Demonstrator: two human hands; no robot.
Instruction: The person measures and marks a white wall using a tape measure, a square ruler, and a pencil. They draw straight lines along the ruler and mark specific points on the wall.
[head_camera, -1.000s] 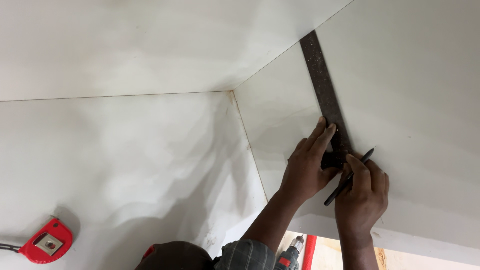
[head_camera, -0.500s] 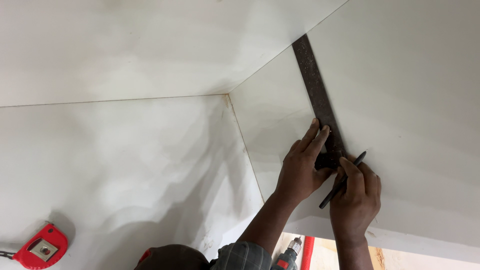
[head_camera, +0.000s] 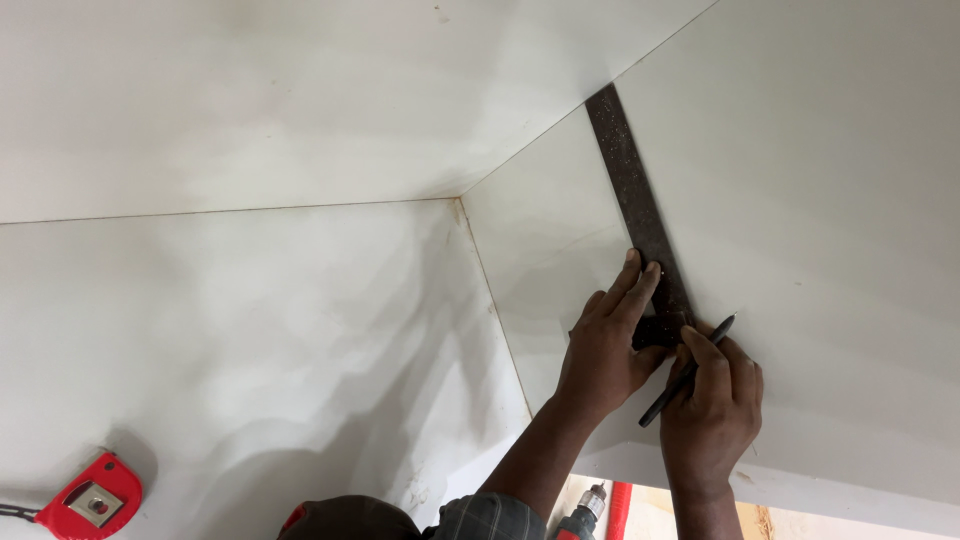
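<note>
Meanwhile, we pressed our left hand flat on the near end of a dark, speckled metal ruler, fingers spread and extended along the blade rather than curled around it, pinning it to the large white board at the right of the scene. Our right hand was closed around a black pencil, its tip resting on the board just beside the ruler's right edge. The ruler ran from our hands away toward the far seam where that board met another white panel. A third white sheet lay to the near left, and on its near left corner sat a red tape measure, well apart from both hands. Below the board's near edge we could make out part of a power drill and something red beside it. Compared with half a second earlier, both hands, the ruler and the pencil kept almost the same hold and placement on the board; the pencil stayed at the ruler's edge, and only the view drifted slightly, the tape measure sitting a little nearer the frame's near left corner.
</note>
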